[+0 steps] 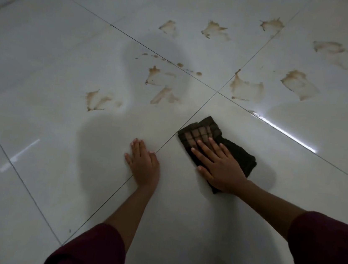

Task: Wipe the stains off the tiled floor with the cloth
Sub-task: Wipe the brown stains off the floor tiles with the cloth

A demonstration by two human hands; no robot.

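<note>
Brown stains (247, 87) beyond cloth (204, 131) under right hand (221, 166).

Left hand (143, 163) and right hand (219, 166) flat, fingers straight.

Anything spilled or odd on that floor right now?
Yes: brown stains are splashed across several tiles beyond the cloth, none wiped yet. The right hand presses the cloth flat on a clean tile; the left hand rests on bare floor.

The cloth (212, 136) under my right hand (221, 168) is dark brown with checks. The floor (44, 72) is white with brown stains (247, 89) past my hands. My sleeves (329, 249) are dark red.
</note>
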